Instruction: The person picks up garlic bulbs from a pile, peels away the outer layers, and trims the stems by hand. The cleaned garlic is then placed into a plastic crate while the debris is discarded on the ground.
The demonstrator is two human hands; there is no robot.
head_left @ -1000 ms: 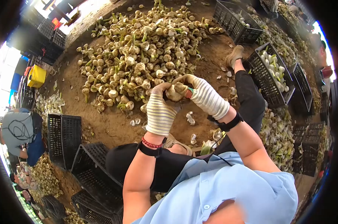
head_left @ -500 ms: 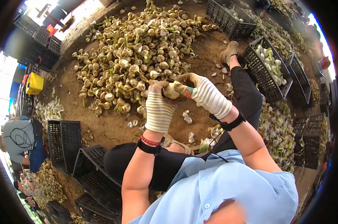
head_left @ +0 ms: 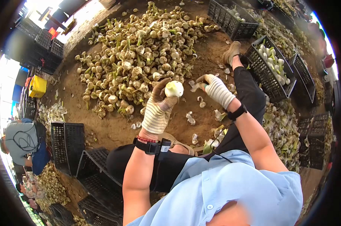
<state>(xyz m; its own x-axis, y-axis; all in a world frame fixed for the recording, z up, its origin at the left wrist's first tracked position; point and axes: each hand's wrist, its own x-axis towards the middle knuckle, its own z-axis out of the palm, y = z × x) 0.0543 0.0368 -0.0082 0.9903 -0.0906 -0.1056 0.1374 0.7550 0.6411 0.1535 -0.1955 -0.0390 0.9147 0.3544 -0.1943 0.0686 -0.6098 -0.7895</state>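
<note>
My left hand (head_left: 159,103), in a striped, soiled glove, grips a garlic bulb (head_left: 174,89) whose outer skin is off, leaving it smooth and white with a pale green top. To its right, my right hand (head_left: 217,90) is gloved too, its fingers bent together around a thin, papery piece of garlic skin (head_left: 194,86). A bit of green shows at the right thumb; I cannot make out what it is. Just beyond both hands lies a large heap of unpeeled garlic (head_left: 136,56) with dirty skins and short stems.
A black crate (head_left: 268,69) of cleaned garlic stands at right, another crate (head_left: 233,24) behind it. More black crates (head_left: 68,147) are at left, near a yellow container (head_left: 37,86) and a bent-over person (head_left: 23,145). Peeled skins (head_left: 190,118) litter the dirt floor.
My hands have come apart: the right moved to the right with a piece of skin. The bulb in my left hand now shows a bare white surface.
</note>
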